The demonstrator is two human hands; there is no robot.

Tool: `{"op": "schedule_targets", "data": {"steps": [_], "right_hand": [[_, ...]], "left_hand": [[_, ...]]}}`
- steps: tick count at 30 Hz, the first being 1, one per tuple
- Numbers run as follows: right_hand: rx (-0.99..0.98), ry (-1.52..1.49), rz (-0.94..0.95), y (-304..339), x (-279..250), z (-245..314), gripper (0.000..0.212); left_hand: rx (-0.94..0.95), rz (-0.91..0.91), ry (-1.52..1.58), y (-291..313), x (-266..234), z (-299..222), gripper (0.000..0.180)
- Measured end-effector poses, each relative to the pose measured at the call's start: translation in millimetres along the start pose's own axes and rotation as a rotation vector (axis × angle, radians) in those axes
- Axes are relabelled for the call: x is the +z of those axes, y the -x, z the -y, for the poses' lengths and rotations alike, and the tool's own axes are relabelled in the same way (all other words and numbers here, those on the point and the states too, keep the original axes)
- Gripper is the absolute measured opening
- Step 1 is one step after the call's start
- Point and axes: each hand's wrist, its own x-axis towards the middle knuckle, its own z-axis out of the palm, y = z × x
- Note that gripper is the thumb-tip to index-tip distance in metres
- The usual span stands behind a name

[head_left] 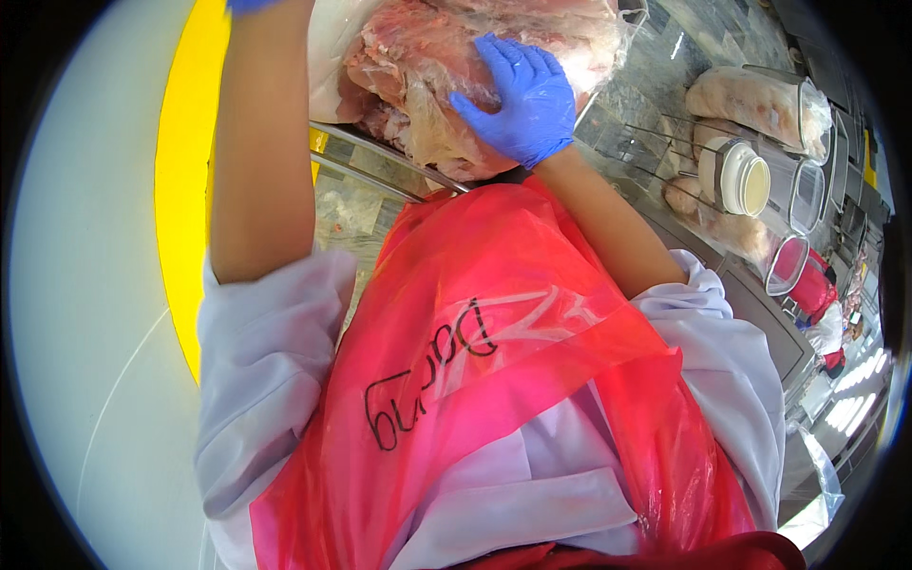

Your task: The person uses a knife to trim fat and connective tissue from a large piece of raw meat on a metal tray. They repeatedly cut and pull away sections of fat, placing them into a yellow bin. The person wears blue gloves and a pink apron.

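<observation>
A large slab of raw pinkish meat (418,57), partly covered by clear plastic film, lies at the top of the view on a metal-railed surface. My right hand (525,103), in a blue glove, rests on the meat with its fingers stretched out and thumb apart. Only the blue-gloved edge of my left hand (249,4) shows at the upper rim, at the end of my raised left arm. Its fingers are out of the picture, so what it touches is hidden.
Metal rails (366,161) run just in front of my red plastic apron (475,285). To the right, bagged meat (750,103) and a white tub (739,179) stand beside wire racks. A pale wall (104,237) with a yellow band (180,190) is close on the left.
</observation>
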Motion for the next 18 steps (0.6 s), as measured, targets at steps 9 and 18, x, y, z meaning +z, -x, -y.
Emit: {"op": "schedule_targets", "data": {"steps": [9,18], "right_hand": [[0.55,0.184,0.371,-70,-33,-1,0.043],[0.771,0.223,0.339,-93,15,-2,0.043]], "left_hand": [[0.134,0.012,0.201,92,-75,-14,0.044],[0.241,-0.078,0.135,116,-82,-31,0.044]]}}
